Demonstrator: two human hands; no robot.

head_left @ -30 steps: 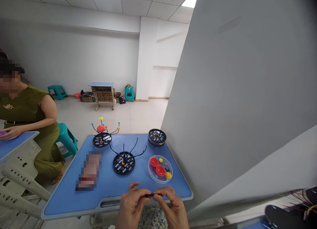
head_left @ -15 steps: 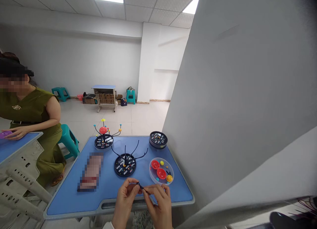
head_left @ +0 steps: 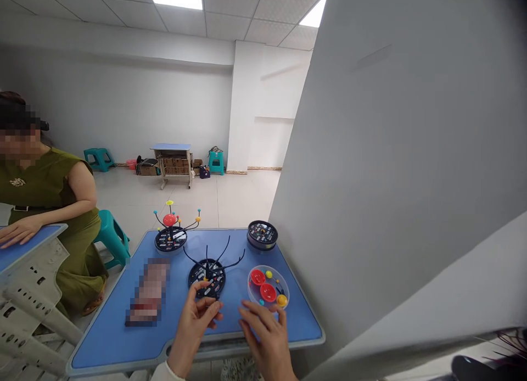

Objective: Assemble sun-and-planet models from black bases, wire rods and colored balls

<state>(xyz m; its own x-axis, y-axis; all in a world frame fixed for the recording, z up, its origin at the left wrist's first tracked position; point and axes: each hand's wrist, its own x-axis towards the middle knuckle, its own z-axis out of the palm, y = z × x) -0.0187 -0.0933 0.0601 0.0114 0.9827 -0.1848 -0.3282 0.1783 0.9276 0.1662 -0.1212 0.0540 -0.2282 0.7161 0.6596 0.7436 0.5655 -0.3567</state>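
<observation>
My left hand (head_left: 198, 316) is pinched in front of the black disc-shaped base (head_left: 195, 275), with a short dark piece partly showing at its fingertips. Most of that piece is hidden by the fingers. Thin black curved arms (head_left: 222, 250) rise from a post in the middle of the base. My right hand (head_left: 267, 332) hovers to the right, its fingers loosely bent and apart, with nothing visible in them. Just beyond it lies a clear round tray (head_left: 250, 293) holding red half-shells (head_left: 268, 292), a yellow ball (head_left: 269, 274), an orange ball (head_left: 281, 300) and small dark bits.
A planet model with a red ball (head_left: 169, 220) stands at the table's back left. A round black case (head_left: 262, 235) sits at the back right, beside the grey wall (head_left: 370, 178). A blurred flat item (head_left: 149, 293) lies left. Another person (head_left: 78, 205) sits at a neighbouring table.
My hands have come apart; both were on the small dark piece. The left has moved left and up towards the base. The other person's purple object is out of sight.
</observation>
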